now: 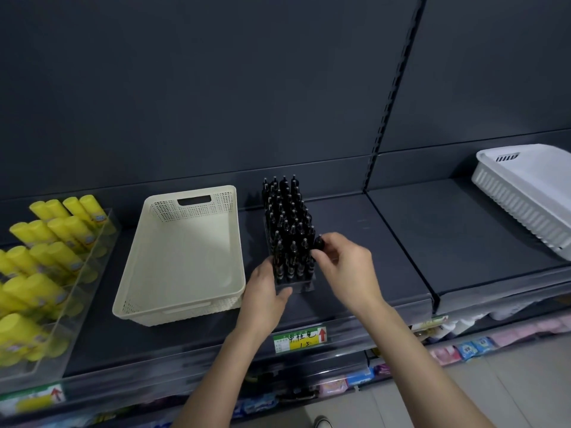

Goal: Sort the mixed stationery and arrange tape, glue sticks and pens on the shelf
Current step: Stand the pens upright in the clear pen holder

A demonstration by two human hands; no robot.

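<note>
Dark grey shop shelving fills the view. Nearest, below the shelf (355, 242), coloured packets (469, 349) line a lower level. A green and yellow price label (299, 339) sits on the shelf's front edge, near the middle.

Just behind it, the left hand (265, 288) grips the near left corner of a clear tray (298, 285), with the thumb laid across its front and the fingers curled round its left side. The tray holds upright black pens (287, 223) in close rows running toward the back. The right hand (346, 264) pinches one black pen (320, 242) between thumb and fingertips at the tray's right side.

A cream basket (185, 267) lies just left of the tray. Yellow glue sticks (61, 233) stand in rows at the shelf's left end. A white basket (525, 193) rests tilted on the neighbouring shelf, far right. Behind everything rises the plain back panel (216, 88).
</note>
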